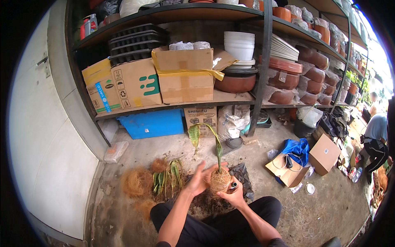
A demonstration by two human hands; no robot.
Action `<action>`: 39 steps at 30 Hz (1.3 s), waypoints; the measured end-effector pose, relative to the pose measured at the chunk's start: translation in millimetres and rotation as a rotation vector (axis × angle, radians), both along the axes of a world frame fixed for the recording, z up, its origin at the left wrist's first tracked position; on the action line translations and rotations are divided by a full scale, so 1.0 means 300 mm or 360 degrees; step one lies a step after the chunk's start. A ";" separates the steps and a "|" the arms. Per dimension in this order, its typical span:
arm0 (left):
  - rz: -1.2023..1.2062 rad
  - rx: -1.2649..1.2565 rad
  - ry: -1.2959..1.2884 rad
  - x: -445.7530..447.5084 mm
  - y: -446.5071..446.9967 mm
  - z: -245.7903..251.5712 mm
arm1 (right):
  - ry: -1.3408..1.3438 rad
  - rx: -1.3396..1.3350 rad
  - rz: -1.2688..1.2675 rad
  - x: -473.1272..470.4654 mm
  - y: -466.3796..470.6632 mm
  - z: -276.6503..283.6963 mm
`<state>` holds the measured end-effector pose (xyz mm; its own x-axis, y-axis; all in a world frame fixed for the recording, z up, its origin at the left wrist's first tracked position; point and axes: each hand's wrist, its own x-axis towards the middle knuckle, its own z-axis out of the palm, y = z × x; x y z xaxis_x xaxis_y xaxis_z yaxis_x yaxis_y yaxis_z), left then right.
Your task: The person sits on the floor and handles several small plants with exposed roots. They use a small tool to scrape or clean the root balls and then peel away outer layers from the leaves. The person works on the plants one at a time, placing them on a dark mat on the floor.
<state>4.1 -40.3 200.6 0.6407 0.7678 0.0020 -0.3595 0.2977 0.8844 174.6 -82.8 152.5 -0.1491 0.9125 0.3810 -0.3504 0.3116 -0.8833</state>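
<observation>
A coconut-fibre root ball (220, 181) wound with thin string stands before me, with a long variegated leaf (218, 148) rising from its top and bending over to the left. My right hand (235, 194) grips the ball from the lower right and also has a small dark cylindrical object (234, 185) at its fingers. My left hand (199, 180) is spread at the ball's left side, its fingers partly behind it; whether it touches the ball is unclear. Beneath lie dark soil (205, 203) and a black plastic sheet (243, 182).
Loose coconut fibre (135, 182) and variegated leafy plants (172, 176) lie at left. A blue bin (151, 125) and metal shelving (260, 77) stand ahead. Right are an open cardboard piece (285, 173), a cardboard box (324, 154), loose string (304, 213) and a person (375, 136) bending.
</observation>
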 end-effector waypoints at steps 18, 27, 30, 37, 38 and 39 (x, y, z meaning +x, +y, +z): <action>0.0335 -0.0062 -0.0035 0.033 -0.021 -0.180 | -0.0636 -0.0131 0.0126 0.060 0.087 0.016; 0.0521 -0.0018 0.0011 -0.030 0.014 -0.443 | -0.0277 -0.0683 0.0532 0.042 0.147 -0.142; 0.0573 0.0015 0.0044 -0.037 0.036 -0.488 | -0.0302 -0.0761 0.0654 0.028 0.190 -0.161; 0.0758 0.0037 0.0352 -0.036 0.123 -0.663 | -0.1030 -0.0715 0.0490 0.004 0.294 -0.235; 0.0864 0.0068 0.0295 -0.008 0.131 -0.692 | -0.1191 -0.0581 0.0380 0.022 0.335 -0.342; 0.0777 -0.0037 0.0381 -0.020 0.123 -0.700 | -0.1315 -0.0639 0.0348 0.007 0.334 -0.391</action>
<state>-1.8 -3.5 -9.3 0.1899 0.9743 -0.1208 -0.2505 0.1671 0.9536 176.7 17.5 35.1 -0.4152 0.8723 -0.2584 0.4196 -0.0684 -0.9051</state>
